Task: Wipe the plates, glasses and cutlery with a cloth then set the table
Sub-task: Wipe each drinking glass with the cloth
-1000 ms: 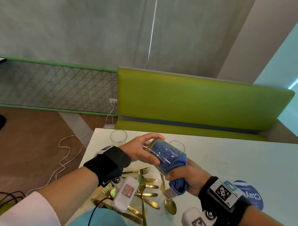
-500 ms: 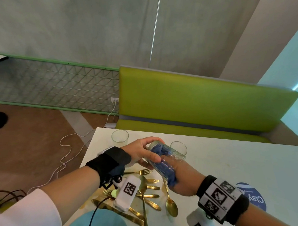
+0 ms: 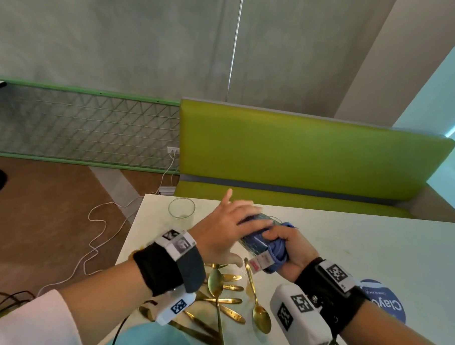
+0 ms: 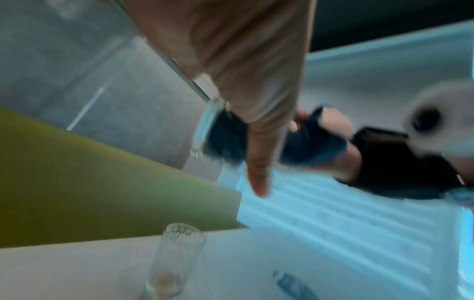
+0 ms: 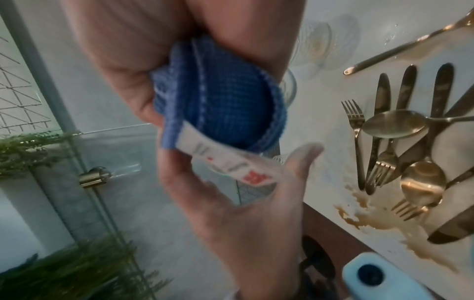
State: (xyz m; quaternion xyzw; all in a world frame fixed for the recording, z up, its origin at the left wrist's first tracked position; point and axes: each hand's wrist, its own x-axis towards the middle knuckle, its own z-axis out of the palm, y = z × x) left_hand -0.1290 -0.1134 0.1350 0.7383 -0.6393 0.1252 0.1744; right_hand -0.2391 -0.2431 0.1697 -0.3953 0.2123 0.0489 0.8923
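Head view: our left hand (image 3: 226, 229) lies over a glass (image 3: 254, 242) held sideways above the table (image 3: 361, 246), fingers mostly straight, thumb below; whether they clasp it we cannot tell. Our right hand (image 3: 293, 249) grips a blue cloth (image 3: 275, 250) stuffed into the glass mouth. A white tag (image 3: 260, 262) with red print hangs from the cloth, unreadable. At 5 o'clock of the hands, a blue sticker (image 3: 387, 302) reads "Clay", the rest cut off. Gold cutlery (image 3: 226, 292) lies at 6 o'clock; a second glass (image 3: 181, 209) stands at 10 o'clock.

Left wrist view: blurred. One straight finger (image 4: 259, 162) crosses the cloth-filled glass (image 4: 205, 130).

Right wrist view: fingers curl around the cloth (image 5: 220, 99); the tag (image 5: 231, 164) shows red marks, illegible. Forks, spoons and knives (image 5: 400, 142) sit at 3 o'clock beside a brown spill (image 5: 379, 219).
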